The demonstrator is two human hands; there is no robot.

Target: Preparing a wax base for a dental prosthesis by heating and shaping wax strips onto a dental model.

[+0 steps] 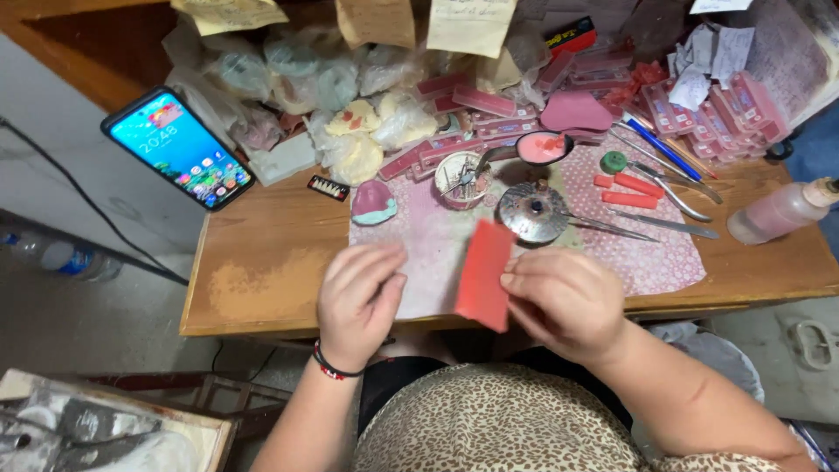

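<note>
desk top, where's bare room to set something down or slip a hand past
Bare wood on the desk lies between the phone, the pink mat and the left hand. A smaller patch lies under the bottle. The back and the mat's right half are crowded.

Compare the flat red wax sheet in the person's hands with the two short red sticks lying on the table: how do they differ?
The flat red wax sheet is a broad thin rectangle; the two short red sticks are narrow bars. The sheet is held up on edge by the right hand, with the left hand beside it; the sticks lie flat and untouched on the pink patterned cloth. Both share the same red colour.
</note>
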